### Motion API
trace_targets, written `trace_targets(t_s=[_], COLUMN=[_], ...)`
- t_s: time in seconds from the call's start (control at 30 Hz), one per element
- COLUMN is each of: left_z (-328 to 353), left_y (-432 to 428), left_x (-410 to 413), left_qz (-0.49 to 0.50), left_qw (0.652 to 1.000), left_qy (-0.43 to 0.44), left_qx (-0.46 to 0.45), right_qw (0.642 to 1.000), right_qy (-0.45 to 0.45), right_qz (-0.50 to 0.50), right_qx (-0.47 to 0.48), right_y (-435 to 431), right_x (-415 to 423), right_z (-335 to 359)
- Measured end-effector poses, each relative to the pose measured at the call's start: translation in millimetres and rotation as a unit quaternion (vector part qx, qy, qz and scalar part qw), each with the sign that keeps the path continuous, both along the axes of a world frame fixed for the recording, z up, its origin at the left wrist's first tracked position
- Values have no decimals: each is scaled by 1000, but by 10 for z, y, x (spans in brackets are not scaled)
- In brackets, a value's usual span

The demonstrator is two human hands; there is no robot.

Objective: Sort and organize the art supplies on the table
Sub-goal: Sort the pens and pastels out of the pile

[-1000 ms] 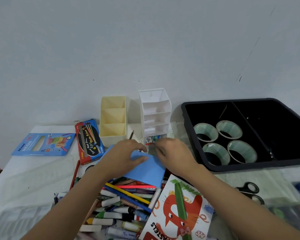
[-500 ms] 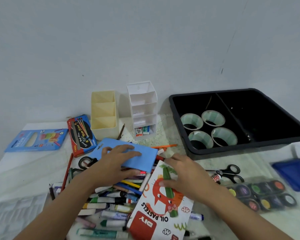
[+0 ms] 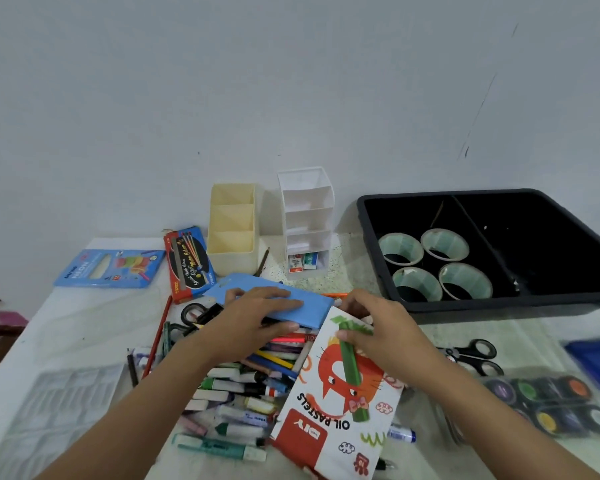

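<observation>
A flat blue box point(image 3: 232, 289) lies tilted over a heap of markers and crayons point(image 3: 232, 393) at the table's middle. My left hand point(image 3: 253, 320) holds it, fingers across the top and thumb at its near edge. A white and red oil pastels box point(image 3: 340, 414) lies just right of the heap. My right hand point(image 3: 381, 330) grips its far end, with the thumb on the printed green crayon. Behind stand a cream organizer point(image 3: 232, 230) and a white tiered organizer point(image 3: 307, 216).
A black tray point(image 3: 499, 303) at the back right holds several tape rolls point(image 3: 400, 249). Scissors point(image 3: 475, 355) and paint pots point(image 3: 548, 403) lie at right. A blue neon box point(image 3: 110, 268), a red pencil box point(image 3: 187, 265) and a white palette point(image 3: 66, 403) lie at left.
My right hand left the blue box and took hold of the far end of the oil pastels box. My left hand lowered the blue box toward the heap.
</observation>
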State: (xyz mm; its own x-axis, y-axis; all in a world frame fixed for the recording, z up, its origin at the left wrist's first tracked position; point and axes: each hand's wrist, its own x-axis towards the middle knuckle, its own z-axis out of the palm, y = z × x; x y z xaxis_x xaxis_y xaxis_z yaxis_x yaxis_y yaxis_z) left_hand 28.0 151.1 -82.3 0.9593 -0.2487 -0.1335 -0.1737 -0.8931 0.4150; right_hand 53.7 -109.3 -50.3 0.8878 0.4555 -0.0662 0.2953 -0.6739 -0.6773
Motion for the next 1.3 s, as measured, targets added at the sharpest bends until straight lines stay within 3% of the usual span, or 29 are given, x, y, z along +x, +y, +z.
trace_targets(t_s=[0.2,0.43,0.6,0.73,0.87,1.0,1.17,1.23,1.3], left_z=[-60,540,820,722,620,544,345,219,103], left_y=[34,139,418,769,1254,1693,2061,2157,2203], left_x=[24,-176,-449,-503,-572,-598,-369,-226,-83], left_qz=[10,122,174,268,341,391,478,493,494], left_qw=[993,941,907,858,768,733,673,665,683], left_qy=[20,14,82,76,49,-11,-88,-87,-77], left_qx=[-112,-315,-375,-431,-539,-556,-558,-554,-533], right_qw=[996,969,949,946,950,944,952,962,972], right_qy=[22,-13,10,43,61,114,64,34,-3], right_qz=[-16,-81,-139,-123,-64,-44,-55,-66,-69], right_qx=[85,232,284,297,299,308,293,262,225], right_y=[64,354,728,1147,1509,1901,2188,2156,2082], right_x=[92,234,323,312,286,196,214,224,206], right_z=[202,342,294,288,283,262,154,65,-35])
